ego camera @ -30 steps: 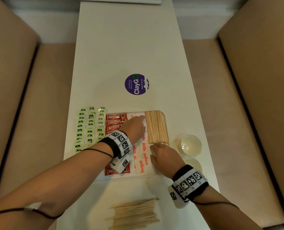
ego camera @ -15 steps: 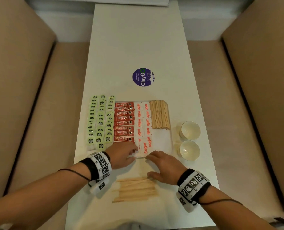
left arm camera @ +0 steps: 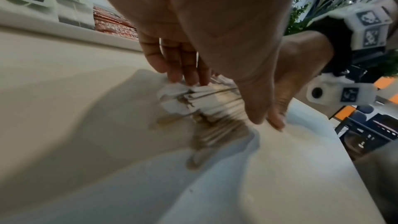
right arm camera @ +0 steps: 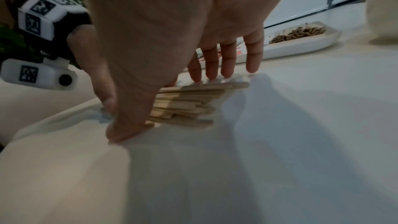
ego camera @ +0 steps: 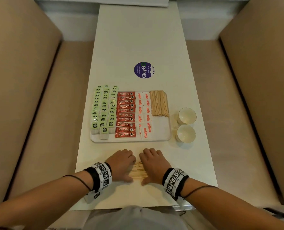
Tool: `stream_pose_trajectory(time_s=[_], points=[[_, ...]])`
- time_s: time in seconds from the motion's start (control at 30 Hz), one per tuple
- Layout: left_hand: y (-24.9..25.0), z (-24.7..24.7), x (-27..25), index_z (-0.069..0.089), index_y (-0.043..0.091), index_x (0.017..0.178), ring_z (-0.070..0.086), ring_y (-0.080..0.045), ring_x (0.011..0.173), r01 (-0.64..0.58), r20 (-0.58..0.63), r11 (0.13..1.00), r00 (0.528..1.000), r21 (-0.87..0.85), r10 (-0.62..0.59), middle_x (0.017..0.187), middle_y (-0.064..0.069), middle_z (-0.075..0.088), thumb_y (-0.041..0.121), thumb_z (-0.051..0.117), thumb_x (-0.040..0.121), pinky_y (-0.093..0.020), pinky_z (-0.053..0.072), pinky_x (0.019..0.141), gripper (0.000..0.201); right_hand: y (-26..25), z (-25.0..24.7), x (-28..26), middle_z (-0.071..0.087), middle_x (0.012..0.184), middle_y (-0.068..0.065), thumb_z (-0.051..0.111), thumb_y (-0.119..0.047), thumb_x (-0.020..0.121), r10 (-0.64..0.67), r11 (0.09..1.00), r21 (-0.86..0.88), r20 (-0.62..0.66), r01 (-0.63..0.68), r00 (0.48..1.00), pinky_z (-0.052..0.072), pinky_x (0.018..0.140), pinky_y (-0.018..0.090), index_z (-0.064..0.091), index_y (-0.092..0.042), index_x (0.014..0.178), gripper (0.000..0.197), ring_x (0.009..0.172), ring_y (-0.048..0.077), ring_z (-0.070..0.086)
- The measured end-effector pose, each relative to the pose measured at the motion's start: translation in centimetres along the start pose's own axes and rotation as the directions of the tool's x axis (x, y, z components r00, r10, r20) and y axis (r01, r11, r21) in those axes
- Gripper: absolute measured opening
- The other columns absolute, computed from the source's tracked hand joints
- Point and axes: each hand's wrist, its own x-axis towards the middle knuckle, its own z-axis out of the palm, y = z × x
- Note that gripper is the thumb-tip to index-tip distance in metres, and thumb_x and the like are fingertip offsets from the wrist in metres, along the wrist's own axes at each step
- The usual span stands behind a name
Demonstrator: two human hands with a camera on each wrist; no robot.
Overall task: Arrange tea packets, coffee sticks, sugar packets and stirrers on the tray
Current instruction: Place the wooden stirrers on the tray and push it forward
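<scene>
A white tray (ego camera: 131, 140) holds rows of green tea packets (ego camera: 103, 110), red coffee sticks (ego camera: 125, 113), sugar packets (ego camera: 144, 113) and a bundle of wooden stirrers (ego camera: 159, 103). Nearer me, a loose pile of stirrers (ego camera: 138, 170) lies on the table. My left hand (ego camera: 121, 163) covers its left end and my right hand (ego camera: 154, 163) covers its right end. The left fingers (left arm camera: 183, 67) and right fingers (right arm camera: 226, 60) reach straight down to the pile's far edge. Both thumbs press at its near edge. The pile (right arm camera: 189, 101) rests on the table.
Two small white cups (ego camera: 187, 115) (ego camera: 186, 133) stand just right of the tray. A round purple sticker (ego camera: 144, 70) lies on the table beyond it. Tan seat cushions flank the narrow white table (ego camera: 138, 39) on both sides.
Both hands left the tray, came back toward me and settled over the ends of the loose stirrer pile. The pile now looks more bunched together.
</scene>
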Motion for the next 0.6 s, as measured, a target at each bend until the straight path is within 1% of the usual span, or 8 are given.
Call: stream_pose_trajectory(time_s=[0.07, 0.17, 0.23, 0.3, 0.4, 0.47, 0.6], points=[[0.6, 0.4, -0.3, 0.050, 0.021, 0.123, 0.046, -0.020, 0.102, 0.033, 0.002, 0.999, 0.999, 0.000, -0.033, 0.117, 0.003, 0.048, 0.067, 0.070, 0.071, -0.035, 0.042, 0.087, 0.073, -0.4, -0.1, 0.2, 0.046, 0.125, 0.008, 0.080, -0.072, 0.057, 0.020, 1.000, -0.007, 0.002, -0.020, 1.000, 0.046, 0.093, 0.046, 0.043, -0.012, 0.127, 0.099, 0.109, 0.030, 0.046], [1.2, 0.7, -0.3, 0.050, 0.019, 0.120, 0.047, -0.021, 0.104, 0.078, 0.000, 0.996, 0.997, -0.032, -0.078, 0.116, 0.001, 0.047, 0.059, 0.073, 0.074, -0.036, 0.044, 0.087, 0.066, -0.4, -0.9, 0.6, 0.047, 0.130, 0.009, 0.077, -0.061, 0.073, 0.010, 1.000, 0.022, -0.006, -0.010, 1.000, 0.045, 0.094, 0.045, 0.046, -0.012, 0.130, 0.082, 0.114, 0.031, 0.045], [1.3, 0.4, -0.3, 0.052, 0.015, 0.116, 0.049, -0.023, 0.103, 0.096, -0.012, 0.995, 0.995, -0.026, -0.097, 0.114, -0.002, 0.050, 0.053, 0.070, 0.081, -0.034, 0.044, 0.083, 0.054, 0.0, -1.4, 0.8, 0.050, 0.127, 0.010, 0.074, -0.054, 0.081, -0.010, 1.000, 0.028, -0.018, 0.011, 1.000, 0.046, 0.091, 0.043, 0.051, -0.011, 0.126, 0.067, 0.112, 0.030, 0.048], [1.5, 0.2, -0.3, 0.054, 0.013, 0.117, 0.051, -0.024, 0.103, 0.128, -0.024, 0.991, 0.991, -0.050, -0.129, 0.116, -0.005, 0.052, 0.044, 0.065, 0.088, -0.032, 0.042, 0.079, 0.044, 0.4, -1.7, 1.0, 0.053, 0.123, 0.011, 0.071, -0.047, 0.087, -0.040, 0.999, 0.022, -0.024, 0.041, 0.999, 0.047, 0.085, 0.042, 0.056, -0.010, 0.121, 0.052, 0.108, 0.030, 0.050], [1.6, 0.1, -0.3, 0.056, 0.012, 0.119, 0.055, -0.026, 0.103, 0.167, -0.025, 0.980, 0.985, -0.105, -0.170, 0.118, -0.007, 0.054, 0.033, 0.060, 0.094, -0.035, 0.045, 0.082, 0.034, 0.5, -2.1, 1.2, 0.058, 0.114, 0.012, 0.064, -0.036, 0.095, -0.078, 0.997, 0.014, -0.024, 0.079, 0.997, 0.048, 0.081, 0.041, 0.062, -0.009, 0.114, 0.033, 0.102, 0.030, 0.054], [1.7, 0.2, -0.3, 0.058, 0.012, 0.119, 0.057, -0.026, 0.102, 0.187, -0.022, 0.972, 0.981, -0.143, -0.191, 0.116, -0.007, 0.055, 0.031, 0.060, 0.094, -0.036, 0.047, 0.083, 0.031, 0.4, -2.2, 1.3, 0.060, 0.111, 0.012, 0.060, -0.032, 0.098, -0.078, 0.997, 0.021, -0.015, 0.078, 0.997, 0.049, 0.080, 0.040, 0.063, -0.009, 0.113, 0.027, 0.101, 0.030, 0.055], [1.8, 0.4, -0.1, 0.060, 0.012, 0.118, 0.059, -0.027, 0.100, 0.212, -0.003, 0.964, 0.977, -0.160, -0.215, 0.114, -0.008, 0.057, 0.029, 0.059, 0.095, -0.037, 0.048, 0.084, 0.028, 0.0, -2.3, 1.6, 0.061, 0.109, 0.014, 0.057, -0.026, 0.100, -0.075, 0.997, -0.001, 0.000, 0.075, 0.997, 0.048, 0.078, 0.039, 0.062, -0.007, 0.111, 0.023, 0.099, 0.031, 0.057]])
